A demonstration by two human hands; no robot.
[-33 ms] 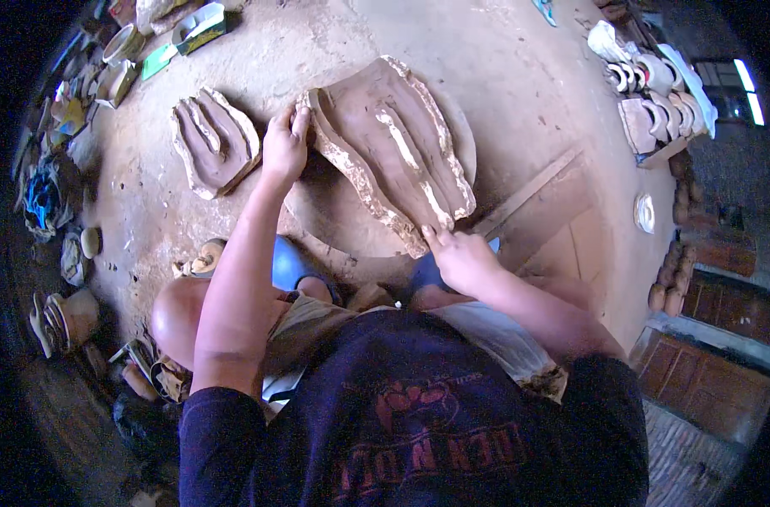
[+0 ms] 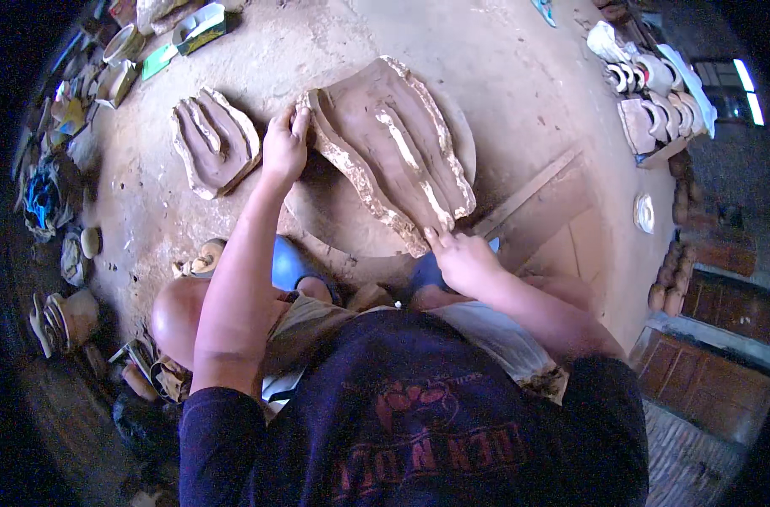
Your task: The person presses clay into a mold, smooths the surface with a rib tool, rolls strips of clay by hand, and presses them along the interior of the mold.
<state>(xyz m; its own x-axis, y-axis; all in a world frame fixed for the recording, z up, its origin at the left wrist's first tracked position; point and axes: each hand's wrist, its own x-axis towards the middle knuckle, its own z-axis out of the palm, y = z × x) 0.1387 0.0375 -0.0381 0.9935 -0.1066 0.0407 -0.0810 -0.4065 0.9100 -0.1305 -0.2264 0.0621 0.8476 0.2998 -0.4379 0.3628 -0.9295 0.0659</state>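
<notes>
A large brown clay slab (image 2: 393,152) with raised ridges and rough edges lies on a round flat disc (image 2: 334,215) on the dirt ground. My left hand (image 2: 285,145) grips the slab's upper left edge. At the slab's lower tip, my right hand (image 2: 463,258) holds the edge with the fingertips pressed to the clay. A smaller clay slab (image 2: 214,139) with similar ridges lies on the ground just left of my left hand.
Wooden boards (image 2: 546,211) lie to the right of the disc. Pale moulded pieces (image 2: 647,84) are stacked at the far right, and small pots and clutter (image 2: 72,253) line the left edge. My knees and a blue sandal (image 2: 288,262) sit below the disc.
</notes>
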